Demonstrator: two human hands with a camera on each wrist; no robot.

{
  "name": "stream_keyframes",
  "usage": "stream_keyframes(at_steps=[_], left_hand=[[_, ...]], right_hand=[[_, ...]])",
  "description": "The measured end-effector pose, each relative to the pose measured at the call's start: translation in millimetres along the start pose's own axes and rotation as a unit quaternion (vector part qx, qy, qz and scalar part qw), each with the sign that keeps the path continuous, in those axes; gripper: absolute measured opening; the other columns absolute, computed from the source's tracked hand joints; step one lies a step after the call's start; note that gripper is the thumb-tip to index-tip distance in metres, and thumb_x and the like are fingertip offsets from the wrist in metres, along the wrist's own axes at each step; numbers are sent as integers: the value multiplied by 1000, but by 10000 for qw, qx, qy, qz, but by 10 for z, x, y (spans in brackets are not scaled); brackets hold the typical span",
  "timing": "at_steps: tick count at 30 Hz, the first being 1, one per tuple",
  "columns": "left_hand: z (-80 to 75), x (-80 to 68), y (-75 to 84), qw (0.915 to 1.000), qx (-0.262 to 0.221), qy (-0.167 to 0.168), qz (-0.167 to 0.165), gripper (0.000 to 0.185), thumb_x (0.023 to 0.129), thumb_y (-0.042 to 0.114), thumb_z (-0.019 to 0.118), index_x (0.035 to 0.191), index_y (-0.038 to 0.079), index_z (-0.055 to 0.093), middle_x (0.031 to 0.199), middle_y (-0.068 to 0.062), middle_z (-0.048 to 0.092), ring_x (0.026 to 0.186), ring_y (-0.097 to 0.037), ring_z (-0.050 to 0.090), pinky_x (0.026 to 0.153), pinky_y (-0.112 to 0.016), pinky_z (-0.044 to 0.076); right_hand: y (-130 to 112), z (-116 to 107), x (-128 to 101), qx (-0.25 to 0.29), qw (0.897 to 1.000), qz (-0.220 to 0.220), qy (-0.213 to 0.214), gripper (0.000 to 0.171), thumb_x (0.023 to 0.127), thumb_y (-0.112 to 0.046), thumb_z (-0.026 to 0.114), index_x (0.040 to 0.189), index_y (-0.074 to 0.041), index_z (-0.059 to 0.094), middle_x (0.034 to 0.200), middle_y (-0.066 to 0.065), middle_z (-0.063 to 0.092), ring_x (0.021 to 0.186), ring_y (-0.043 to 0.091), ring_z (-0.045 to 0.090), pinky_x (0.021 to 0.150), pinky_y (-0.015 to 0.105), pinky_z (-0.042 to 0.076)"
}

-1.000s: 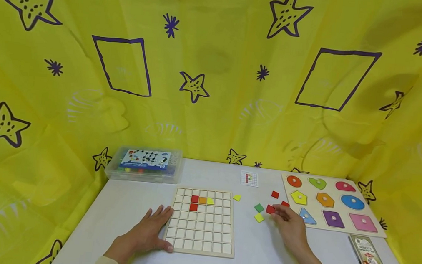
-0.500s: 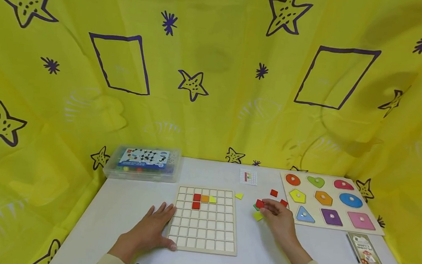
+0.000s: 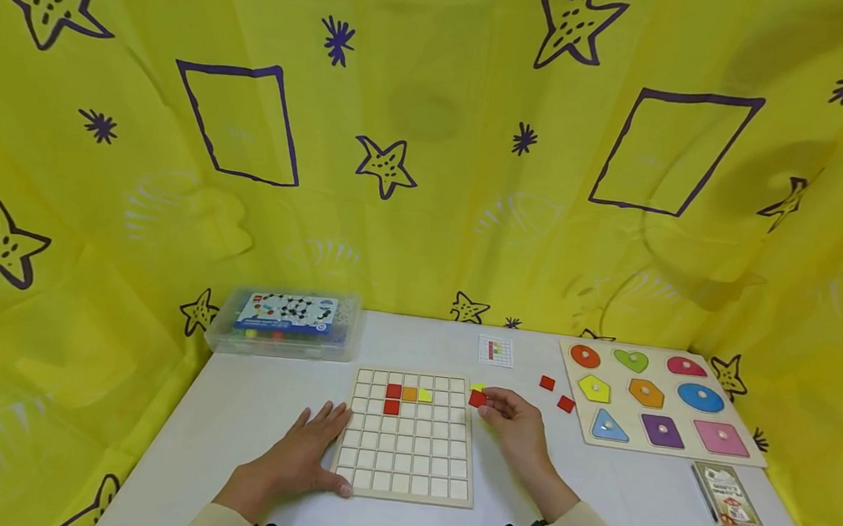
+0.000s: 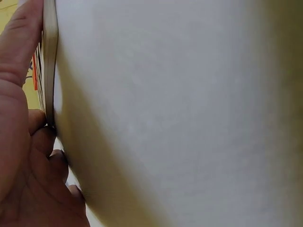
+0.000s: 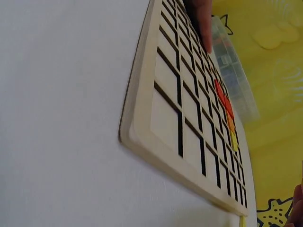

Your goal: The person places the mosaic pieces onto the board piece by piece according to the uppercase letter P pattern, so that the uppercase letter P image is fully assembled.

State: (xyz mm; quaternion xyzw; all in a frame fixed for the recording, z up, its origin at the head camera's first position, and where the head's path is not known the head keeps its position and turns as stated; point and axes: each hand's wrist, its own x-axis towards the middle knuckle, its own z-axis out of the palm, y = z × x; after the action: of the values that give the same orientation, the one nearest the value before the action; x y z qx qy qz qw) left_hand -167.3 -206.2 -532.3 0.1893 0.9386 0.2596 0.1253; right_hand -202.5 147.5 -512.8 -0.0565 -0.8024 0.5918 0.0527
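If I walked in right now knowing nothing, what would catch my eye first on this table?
Probably the right hand, pinching a small red square tile just off the right edge of the wooden grid board in the middle of the table. The board already has two red, one orange and one yellow tile in its upper rows, and the left hand rests flat against its left edge. To the right lies a colourful shape puzzle board.

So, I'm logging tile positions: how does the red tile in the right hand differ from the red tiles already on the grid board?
The red tile pinched by the right hand is held at the grid board's right edge, turned slightly askew. The two placed red tiles lie flat in cells, square to the grid, touching each other. All look alike in colour, shape and size.
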Motion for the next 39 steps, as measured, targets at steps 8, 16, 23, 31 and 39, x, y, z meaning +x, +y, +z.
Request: stream_keyframes(at_steps=[8, 16, 23, 31, 39], left_hand=[[-1, 14, 1, 9998, 26, -87, -166, 126, 69, 58, 91, 164, 0, 32, 173, -18, 29, 162, -42, 18, 131, -65, 8], [4, 20, -3, 9998, 51, -115, -183, 125, 70, 57, 92, 164, 0, 33, 172, -18, 30, 162, -43, 19, 131, -65, 9], [-4, 27, 5, 9999, 38, -70, -75, 125, 70, 57, 92, 163, -1, 33, 171, -20, 31, 161, -45, 20, 130, -67, 10], [2, 22, 16, 10000, 14, -52, -46, 125, 70, 57, 92, 163, -1, 33, 172, -19, 31, 161, -45, 19, 130, -67, 9], [4, 9, 25, 9999, -19, -71, -77, 124, 70, 57, 91, 163, -1, 33, 171, -19, 31, 161, -44, 20, 130, -67, 10]], right_hand=[[-104, 378, -59, 64, 9991, -32, -413, 24, 94, 1, 76, 118, -3, 77, 99, 7, 73, 92, 18, 63, 71, 15, 55], [-127, 690, -119, 152, 9963, -199, -827, 23, 95, -2, 75, 118, -5, 77, 100, 7, 73, 91, 17, 63, 73, 15, 56], [-77, 883, -123, 128, 9940, -397, -1010, 21, 93, 0, 77, 113, -2, 77, 96, 8, 74, 88, 16, 64, 72, 14, 55], [-26, 994, -116, -91, 9914, -726, -1087, 19, 91, 0, 78, 111, -3, 78, 94, 5, 75, 86, 12, 64, 71, 17, 55], [-37, 1052, -134, -383, 9912, -713, -1046, 19, 91, -2, 79, 109, -6, 79, 93, 3, 74, 86, 13, 63, 72, 19, 55]])
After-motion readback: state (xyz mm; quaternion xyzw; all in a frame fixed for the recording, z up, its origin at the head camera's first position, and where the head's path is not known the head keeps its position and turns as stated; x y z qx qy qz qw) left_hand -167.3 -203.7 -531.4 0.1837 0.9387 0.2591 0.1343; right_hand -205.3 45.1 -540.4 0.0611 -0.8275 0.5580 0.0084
